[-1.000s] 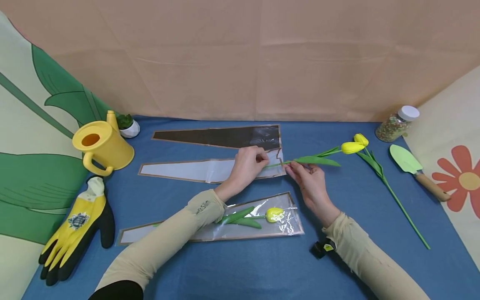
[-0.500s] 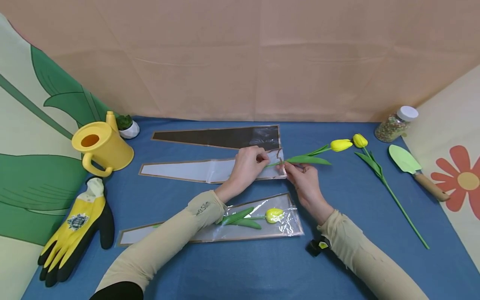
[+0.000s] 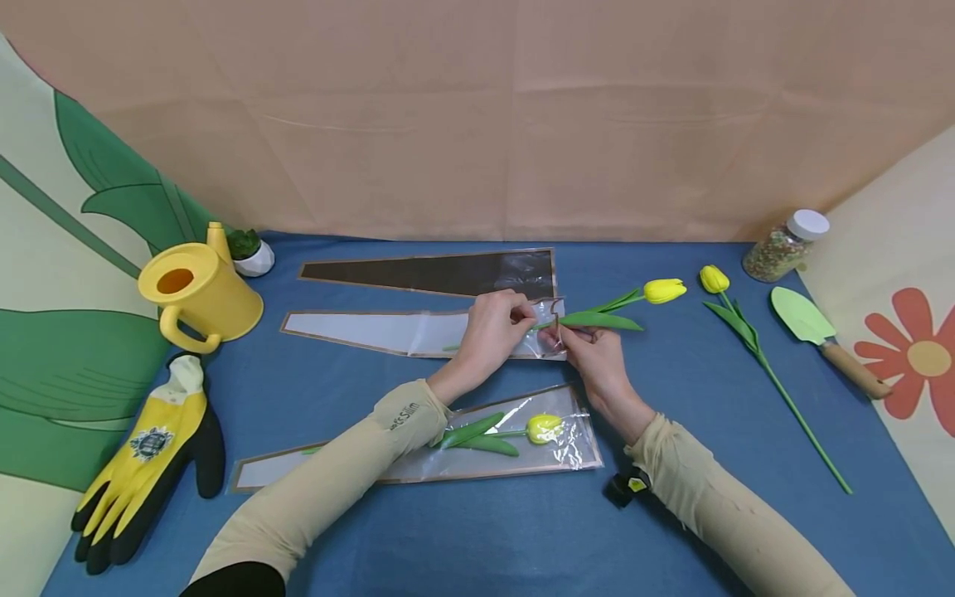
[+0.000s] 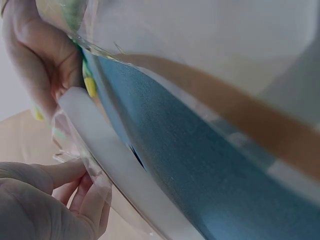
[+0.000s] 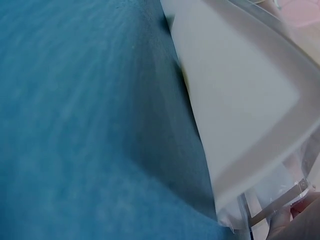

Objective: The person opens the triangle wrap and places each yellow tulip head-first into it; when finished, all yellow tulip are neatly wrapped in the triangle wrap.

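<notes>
Currently both hands at the wide end of a white sleeve (image 3: pixel 366 322), which lies in mid-worktop. Left hand (image 3: pixel 488 332): thumb and fingers pinch the clear film near the mouth. Right hand (image 3: pixel 606 365): fingers curled in on the stem of a yellow tulip (image 3: pixel 604 320) at that same mouth. Stem partly inside, its green end showing under the film left of the left hand; leaves and bloom outside, pointing right. Dark sleeve (image 3: pixel 425 273) just beyond. Nearer the person, a filled sleeve (image 3: pixel 269 470) with a second tulip inside, partly under the left forearm. Right side of the blue-covered worktop (image 3: pixel 418 539): loose tulip (image 3: pixel 756 348), trowel (image 3: pixel 804 316) with wooden handle, white-capped jar (image 3: pixel 776 251) tilted. Left side: yellow watering can (image 3: pixel 220 294), small potted plant (image 3: pixel 254 258) close behind it, yellow-and-black glove (image 3: pixel 160 435) lying in front. Right-wrist view mostly blue cloth and white sleeve.
</notes>
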Available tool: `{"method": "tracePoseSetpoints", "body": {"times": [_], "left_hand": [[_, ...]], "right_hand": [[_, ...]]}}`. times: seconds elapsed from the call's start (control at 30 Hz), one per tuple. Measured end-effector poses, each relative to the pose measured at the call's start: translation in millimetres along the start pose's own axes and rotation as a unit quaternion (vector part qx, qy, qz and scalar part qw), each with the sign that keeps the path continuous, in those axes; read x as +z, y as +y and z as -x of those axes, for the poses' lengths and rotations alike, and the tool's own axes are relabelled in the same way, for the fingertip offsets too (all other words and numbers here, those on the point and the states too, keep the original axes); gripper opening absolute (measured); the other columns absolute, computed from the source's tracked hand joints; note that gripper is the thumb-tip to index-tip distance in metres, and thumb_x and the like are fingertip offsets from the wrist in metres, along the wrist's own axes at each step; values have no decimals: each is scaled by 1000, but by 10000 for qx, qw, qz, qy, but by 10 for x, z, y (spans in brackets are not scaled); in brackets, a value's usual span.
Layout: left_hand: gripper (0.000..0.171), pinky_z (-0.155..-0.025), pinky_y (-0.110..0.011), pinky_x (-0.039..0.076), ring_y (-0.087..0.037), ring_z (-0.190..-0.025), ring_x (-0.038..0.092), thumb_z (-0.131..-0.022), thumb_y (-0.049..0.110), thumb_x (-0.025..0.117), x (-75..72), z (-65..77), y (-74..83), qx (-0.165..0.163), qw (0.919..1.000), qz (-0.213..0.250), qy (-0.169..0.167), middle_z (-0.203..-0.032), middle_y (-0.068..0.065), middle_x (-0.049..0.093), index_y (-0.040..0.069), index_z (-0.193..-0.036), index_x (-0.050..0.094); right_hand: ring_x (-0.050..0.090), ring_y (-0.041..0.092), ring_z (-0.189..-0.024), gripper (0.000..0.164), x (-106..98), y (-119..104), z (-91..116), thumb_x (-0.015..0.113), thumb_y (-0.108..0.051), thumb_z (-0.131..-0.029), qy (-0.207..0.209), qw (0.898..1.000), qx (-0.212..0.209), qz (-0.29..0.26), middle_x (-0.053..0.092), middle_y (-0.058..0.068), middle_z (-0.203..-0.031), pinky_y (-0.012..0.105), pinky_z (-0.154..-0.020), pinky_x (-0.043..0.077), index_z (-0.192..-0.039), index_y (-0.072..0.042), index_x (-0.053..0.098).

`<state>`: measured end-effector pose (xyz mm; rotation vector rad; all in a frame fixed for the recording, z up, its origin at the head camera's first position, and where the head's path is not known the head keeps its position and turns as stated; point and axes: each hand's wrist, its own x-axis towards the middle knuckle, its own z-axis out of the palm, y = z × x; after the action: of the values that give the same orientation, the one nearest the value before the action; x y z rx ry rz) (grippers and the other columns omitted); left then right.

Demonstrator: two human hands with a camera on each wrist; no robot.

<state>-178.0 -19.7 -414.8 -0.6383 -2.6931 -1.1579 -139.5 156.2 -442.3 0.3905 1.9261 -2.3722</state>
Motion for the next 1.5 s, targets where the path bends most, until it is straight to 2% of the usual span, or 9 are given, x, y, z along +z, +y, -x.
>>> {"method": "tracePoseSetpoints", "body": {"times": [0.13, 0.3, 0.43, 0.73, 0.97, 1.13, 1.23, 1.37, 1.5], "left_hand": [[8, -71, -33, 56, -18, -80, 70, -95, 3, 82, -4, -2, -1, 6, 10000, -50, 18, -87, -4, 75, 8, -89, 81], [8, -71, -32, 56, -18, -79, 71, -95, 2, 82, -8, -3, 0, 46, 10000, -59, -21, -87, -5, 75, 8, -89, 81], [8, -72, -32, 56, -18, -79, 71, -95, 2, 81, -10, 4, 8, 75, 9999, -83, -100, -87, -5, 75, 7, -90, 81], [8, -71, -31, 55, -19, -78, 71, -94, 2, 82, -24, 19, -17, 99, 9999, -37, -80, -87, -5, 75, 6, -88, 81], [8, -69, -30, 55, -19, -76, 70, -95, 2, 80, -21, 12, -31, 148, 9998, -15, -119, -86, -6, 75, 6, -89, 81], [8, -71, -31, 57, -19, -78, 71, -96, 2, 80, -15, 10, -44, 123, 9998, 47, -116, -87, -6, 76, 6, -89, 81], [9, -71, -31, 57, -19, -79, 72, -96, 2, 80, -22, 13, -43, 106, 9999, 79, -107, -88, -6, 76, 7, -89, 80], [8, -71, -32, 57, -19, -78, 71, -96, 2, 80, -34, 21, -30, 83, 9999, 81, -128, -88, -6, 76, 7, -90, 81], [6, -69, -32, 56, -20, -78, 71, -96, 2, 80, -28, 27, -25, 96, 9998, 45, -178, -89, -6, 76, 6, -91, 82]], "right_hand": [[70, 1, -77, 16, 12, 7, -7, 65, 2, -104, -73, 10000, -25, -48, 79, -5, -86, 16, -61, 44, -118, 5, 72], [76, 4, -84, 21, 22, 19, -18, 67, 3, -104, -226, 9997, 14, -51, 79, -5, -87, 16, -70, 54, -123, 11, 69], [76, 6, -80, 15, 49, 40, -39, 69, 4, -102, -307, 9994, 105, -96, 79, -2, -85, 20, -78, 59, -116, 8, 70], [76, 7, -81, 20, 80, 53, -54, 71, 4, -101, -454, 9985, 281, -112, 79, -1, -86, 25, -84, 61, -118, 12, 67], [75, 8, -92, 17, -102, -75, -57, 71, -8, -104, -974, 9915, 566, 650, 80, -3, -95, 23, -83, 59, -118, 1, 76], [76, 7, -93, 34, -240, -154, -88, 70, -10, -105, -1389, 9797, 239, 1427, 80, 7, -103, 25, -84, 61, -130, 12, 68], [76, 7, -93, 37, -277, -179, -106, 68, -8, -106, -1604, 9706, 56, 1796, 79, 16, -107, 27, -84, 61, -133, 17, 63], [76, 8, -94, 36, -297, -186, -109, 66, -7, -107, -1717, 9654, 45, 1963, 77, 24, -112, 28, -85, 61, -133, 19, 62], [75, 6, -95, 37, -313, -184, -94, 64, -5, -108, -1704, 9653, 118, 1974, 75, 27, -117, 27, -84, 61, -134, 21, 60]]}}
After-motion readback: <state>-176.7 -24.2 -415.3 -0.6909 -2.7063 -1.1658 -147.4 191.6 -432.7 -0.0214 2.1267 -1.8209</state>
